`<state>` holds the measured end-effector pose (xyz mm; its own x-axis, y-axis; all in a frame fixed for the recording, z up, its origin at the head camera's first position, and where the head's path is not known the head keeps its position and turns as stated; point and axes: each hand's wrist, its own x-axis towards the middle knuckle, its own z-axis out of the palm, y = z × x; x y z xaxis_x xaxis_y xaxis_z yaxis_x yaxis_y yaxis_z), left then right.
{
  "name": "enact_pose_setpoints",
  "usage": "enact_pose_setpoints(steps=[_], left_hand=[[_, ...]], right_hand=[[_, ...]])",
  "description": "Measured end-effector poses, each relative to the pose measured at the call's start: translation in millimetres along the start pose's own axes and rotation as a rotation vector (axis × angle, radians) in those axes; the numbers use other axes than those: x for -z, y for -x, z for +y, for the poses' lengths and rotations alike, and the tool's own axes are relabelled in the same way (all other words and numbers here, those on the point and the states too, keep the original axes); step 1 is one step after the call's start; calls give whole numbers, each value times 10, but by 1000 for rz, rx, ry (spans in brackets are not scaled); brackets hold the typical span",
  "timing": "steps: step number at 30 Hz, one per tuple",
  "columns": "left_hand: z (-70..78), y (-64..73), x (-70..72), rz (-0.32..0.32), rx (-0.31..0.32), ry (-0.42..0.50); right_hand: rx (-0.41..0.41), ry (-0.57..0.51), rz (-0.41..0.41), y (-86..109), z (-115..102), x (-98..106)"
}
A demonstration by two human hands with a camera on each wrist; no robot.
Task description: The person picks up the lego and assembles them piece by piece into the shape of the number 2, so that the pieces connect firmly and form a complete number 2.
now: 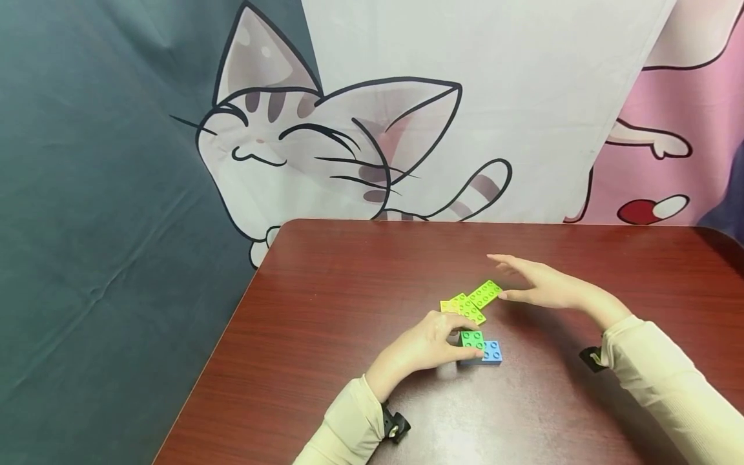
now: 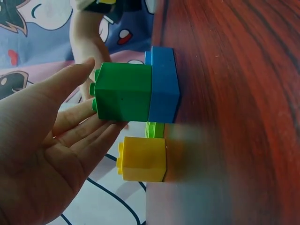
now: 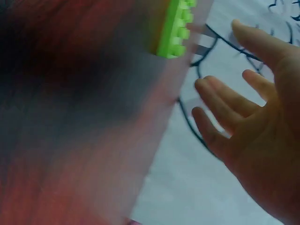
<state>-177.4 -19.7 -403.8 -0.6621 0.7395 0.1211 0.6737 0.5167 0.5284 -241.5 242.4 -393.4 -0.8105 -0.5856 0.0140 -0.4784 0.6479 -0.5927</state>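
Note:
A dark green brick (image 1: 472, 338) sits on a blue brick (image 1: 491, 353) on the red-brown table (image 1: 349, 290). My left hand (image 1: 459, 336) lies against them; in the left wrist view its straight fingers (image 2: 89, 126) touch one side of the green brick (image 2: 124, 91), the thumb near the opposite corner, the blue brick (image 2: 164, 84) beneath. My right hand (image 1: 507, 278) hovers open just right of a lime plate (image 1: 485, 294), fingers spread. A second lime plate (image 1: 467, 309) and a yellow brick (image 1: 449, 305) lie beside it. The right wrist view shows the open right hand (image 3: 234, 93) and the lime plate (image 3: 176, 28), blurred.
A cloth backdrop with a cartoon cat (image 1: 325, 142) hangs behind the table. The table's left edge (image 1: 232, 323) runs diagonally near my left arm. The yellow brick (image 2: 143, 159) stands just beyond the green and blue pair.

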Motion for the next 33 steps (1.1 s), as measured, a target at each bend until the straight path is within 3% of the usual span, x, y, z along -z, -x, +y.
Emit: enact_pose_setpoints(steps=[5,12,20,27,33], left_hand=[[12,4,-7,-6,12,14],[1,-6,-16,-29,12,-9],[-1,-25,-14,-43,21,-17],[-11,-21,-11,-46,30,-8],[-7,-16,-15,-53,42,-17]], right_hand=[[1,-58,-55,-90,136,-57],[51,-13,-86,-130,189,-95],[187,130,22,-188,279,-220],[195,166,54,-230,333,-291],[136,175,42,-242,360,-311]])
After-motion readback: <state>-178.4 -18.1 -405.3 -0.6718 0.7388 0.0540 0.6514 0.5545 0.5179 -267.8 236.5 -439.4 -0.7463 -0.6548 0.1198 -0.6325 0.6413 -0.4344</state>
